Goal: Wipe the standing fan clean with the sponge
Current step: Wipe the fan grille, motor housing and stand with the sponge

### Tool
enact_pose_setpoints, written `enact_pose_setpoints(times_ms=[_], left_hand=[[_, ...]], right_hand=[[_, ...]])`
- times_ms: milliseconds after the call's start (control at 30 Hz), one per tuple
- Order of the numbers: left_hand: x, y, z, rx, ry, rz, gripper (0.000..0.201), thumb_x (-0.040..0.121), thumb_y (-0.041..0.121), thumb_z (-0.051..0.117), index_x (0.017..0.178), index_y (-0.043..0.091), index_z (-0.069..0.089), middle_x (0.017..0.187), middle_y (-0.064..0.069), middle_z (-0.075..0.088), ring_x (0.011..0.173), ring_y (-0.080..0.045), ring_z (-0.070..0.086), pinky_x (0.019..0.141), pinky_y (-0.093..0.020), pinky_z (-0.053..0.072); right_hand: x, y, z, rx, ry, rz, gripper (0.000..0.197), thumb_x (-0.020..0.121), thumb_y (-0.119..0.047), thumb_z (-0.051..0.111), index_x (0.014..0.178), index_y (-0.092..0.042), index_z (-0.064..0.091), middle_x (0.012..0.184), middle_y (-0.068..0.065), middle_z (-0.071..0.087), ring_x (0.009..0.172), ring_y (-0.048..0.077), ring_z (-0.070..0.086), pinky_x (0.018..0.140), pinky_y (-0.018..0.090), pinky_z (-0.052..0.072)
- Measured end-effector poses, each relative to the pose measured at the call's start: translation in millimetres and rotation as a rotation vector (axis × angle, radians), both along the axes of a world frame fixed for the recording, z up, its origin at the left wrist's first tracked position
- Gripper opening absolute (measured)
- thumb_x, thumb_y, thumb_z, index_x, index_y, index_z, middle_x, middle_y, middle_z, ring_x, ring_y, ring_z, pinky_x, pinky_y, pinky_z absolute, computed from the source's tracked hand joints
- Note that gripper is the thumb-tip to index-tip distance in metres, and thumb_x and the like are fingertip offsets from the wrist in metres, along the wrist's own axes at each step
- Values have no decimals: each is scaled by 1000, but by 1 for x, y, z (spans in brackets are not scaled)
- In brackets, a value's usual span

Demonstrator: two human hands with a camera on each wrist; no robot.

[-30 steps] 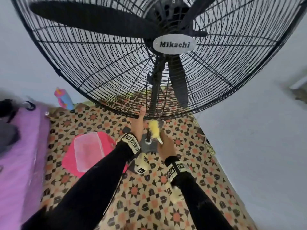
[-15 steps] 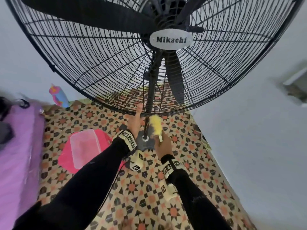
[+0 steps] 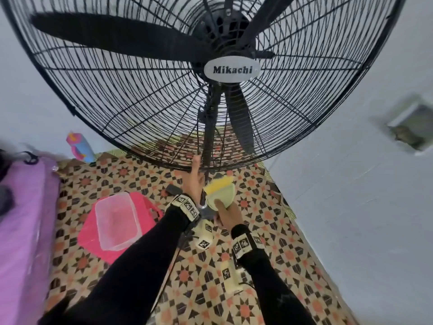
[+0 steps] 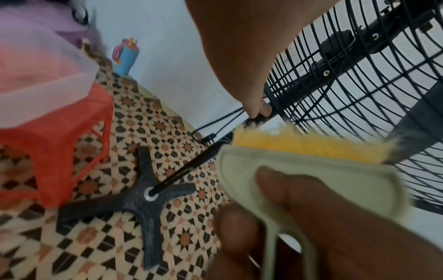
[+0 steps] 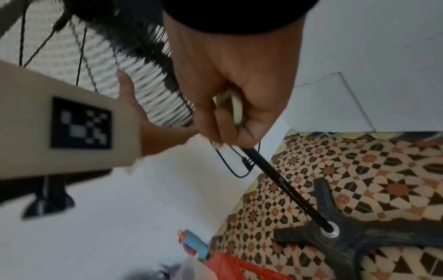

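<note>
The black Mikachi standing fan fills the upper head view, and its pole runs down to a cross-shaped base. My left hand reaches up with straight fingers and touches the bottom rim of the cage beside the pole. My right hand grips the pale green handle of the sponge. The sponge's yellow pad points up at the pole just under the cage. In the right wrist view my fingers curl round the handle.
A pink stool bearing a clear plastic container stands on the patterned floor at left. A blue and pink child's cup sits by the back wall. A purple cover lies at far left. A grey wall is close on the right. The fan's cable loops off the pole.
My right hand has turned the sponge so that its pale back faces me, still beside the pole. My left hand stays at the cage's bottom rim.
</note>
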State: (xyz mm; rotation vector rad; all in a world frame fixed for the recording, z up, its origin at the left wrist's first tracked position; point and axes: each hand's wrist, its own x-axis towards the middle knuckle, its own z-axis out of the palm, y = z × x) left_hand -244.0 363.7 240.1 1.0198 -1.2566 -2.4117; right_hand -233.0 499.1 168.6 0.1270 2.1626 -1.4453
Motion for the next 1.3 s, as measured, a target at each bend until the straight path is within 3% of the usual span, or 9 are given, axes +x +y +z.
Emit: enact_pose_setpoints(times_ms=[67, 167, 333, 433, 600, 667, 833, 1033, 1300], left_hand=[[-6, 12, 2, 55, 40, -81, 123, 41, 83, 86, 140, 17, 54, 119, -3, 61, 112, -20, 59, 100, -32, 49], [-16, 14, -14, 80, 46, -115, 130, 40, 80, 89, 144, 12, 52, 140, -3, 57, 133, -20, 52, 117, -37, 40], [-21, 6, -30, 22, 0, -73, 94, 42, 82, 87, 112, 23, 66, 97, 13, 72, 94, -8, 67, 87, -25, 52], [-21, -2, -32, -29, -20, -112, 87, 51, 81, 84, 114, 24, 62, 104, 9, 76, 104, -11, 67, 95, -29, 51], [-21, -12, -41, -59, -26, -189, 86, 52, 91, 77, 104, 24, 64, 124, -10, 71, 116, -26, 67, 112, -48, 48], [-19, -11, -41, -51, -18, -182, 97, 50, 91, 78, 113, 19, 65, 129, -5, 66, 117, -22, 63, 116, -53, 43], [-20, -7, -35, -75, 14, -104, 105, 34, 93, 79, 109, 23, 57, 111, 1, 67, 99, -15, 64, 94, -31, 50], [-24, -7, -42, -66, 16, -81, 92, 35, 92, 80, 94, 25, 59, 90, 0, 60, 89, -19, 57, 90, -34, 49], [-25, -11, -48, -42, 50, -133, 84, 52, 86, 83, 99, 19, 64, 107, -6, 56, 105, -25, 50, 93, -42, 39]], right_hand=[[-9, 12, -5, -87, -125, -10, 27, 99, -24, 52, 101, 3, 55, 75, 15, 66, 49, 19, 57, 45, 24, 43], [-26, 33, -5, -92, -98, -91, 28, 97, -30, 52, 108, -4, 53, 106, 20, 72, 78, 26, 70, 67, 39, 60], [-36, 54, 62, -192, 204, -378, 22, 110, -22, 39, 94, -12, 48, 73, 3, 60, 53, 14, 52, 43, 18, 44], [-49, 44, 59, -142, 263, -462, 26, 109, -30, 40, 100, -10, 52, 82, 6, 61, 69, 22, 61, 59, 29, 52], [-5, 23, 10, 95, 247, 5, 27, 106, -30, 45, 116, -6, 53, 110, 17, 60, 104, 30, 60, 89, 39, 46], [4, 21, 0, 41, 173, 80, 15, 103, -38, 48, 96, -25, 50, 99, 2, 58, 91, 17, 56, 86, 31, 42], [-33, 20, 44, -511, 67, -631, 15, 108, -19, 45, 93, -16, 51, 67, -1, 52, 52, 11, 46, 50, 24, 36], [0, 12, 25, -147, 64, -132, 15, 105, -22, 49, 99, -10, 55, 83, 8, 62, 74, 24, 62, 68, 37, 54], [-50, 23, 70, -400, 10, -569, 13, 106, -19, 46, 96, -12, 50, 80, 9, 58, 62, 16, 51, 51, 25, 43]])
